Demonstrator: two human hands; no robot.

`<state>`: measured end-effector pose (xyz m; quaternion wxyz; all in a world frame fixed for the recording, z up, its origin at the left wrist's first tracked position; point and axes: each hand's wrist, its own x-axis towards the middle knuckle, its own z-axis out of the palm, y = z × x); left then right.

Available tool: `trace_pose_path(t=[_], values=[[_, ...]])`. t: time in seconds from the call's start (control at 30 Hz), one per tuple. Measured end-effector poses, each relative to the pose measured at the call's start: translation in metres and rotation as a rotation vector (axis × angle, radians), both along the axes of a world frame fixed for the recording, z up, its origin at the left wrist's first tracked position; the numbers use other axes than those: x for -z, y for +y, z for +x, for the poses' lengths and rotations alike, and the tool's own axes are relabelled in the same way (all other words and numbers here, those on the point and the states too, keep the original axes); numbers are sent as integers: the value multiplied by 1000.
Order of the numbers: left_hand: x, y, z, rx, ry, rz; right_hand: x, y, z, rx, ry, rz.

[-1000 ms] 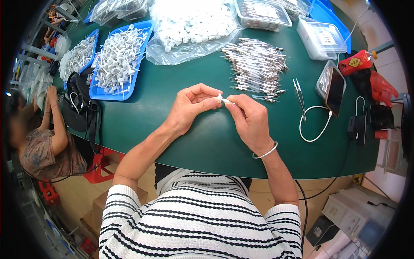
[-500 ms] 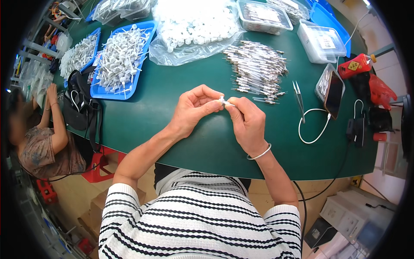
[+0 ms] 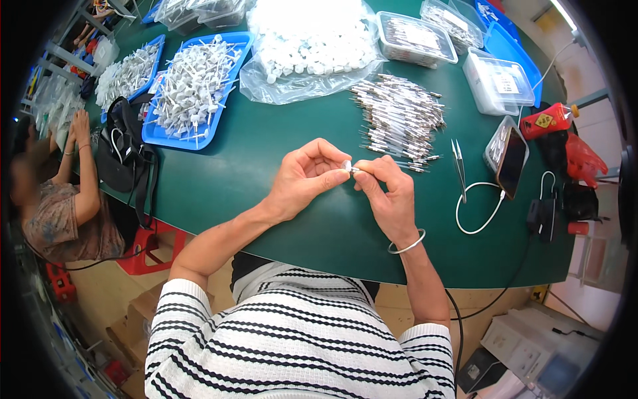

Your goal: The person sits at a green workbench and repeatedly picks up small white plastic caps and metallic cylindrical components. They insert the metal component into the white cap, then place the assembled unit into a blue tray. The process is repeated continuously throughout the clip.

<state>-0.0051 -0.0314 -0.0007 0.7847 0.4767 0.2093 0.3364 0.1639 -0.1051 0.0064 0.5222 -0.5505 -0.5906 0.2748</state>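
Between thumb and fingers of my left hand (image 3: 304,177) is a small white plastic cap (image 3: 346,165). My right hand (image 3: 391,194) pinches a thin metal-tipped pin (image 3: 356,169) against it; most of the pin is hidden by the fingers. Both hands meet above the green table (image 3: 266,166). Beyond my right hand lies a pile of thin metal-and-white pins (image 3: 399,120). An open clear bag of white caps (image 3: 312,53) lies further back. To the left, a blue tray (image 3: 207,136) holds white caps with pins fitted in them.
Tweezers (image 3: 459,169), a phone (image 3: 510,163) leaning on a clear box and a white cable (image 3: 475,231) lie at right. Plastic boxes (image 3: 415,36) stand behind. A black bag (image 3: 123,159) sits at left, near a seated person (image 3: 70,213). A red bottle (image 3: 548,121) is far right.
My view has shifted slightly. My fingers have changed their hold, and the cap and pin, seen at an angle before, are now turned with the cap more upright between my hands.
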Motion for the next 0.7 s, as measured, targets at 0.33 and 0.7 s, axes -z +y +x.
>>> trace_pose_path(t=[0.33, 0.7], values=[[-13, 6, -1, 49, -41, 124, 12, 2, -4, -247, 710, -249], [-32, 13, -8, -65, 227, 592, 16, 2, 9, -400, 812, -311]])
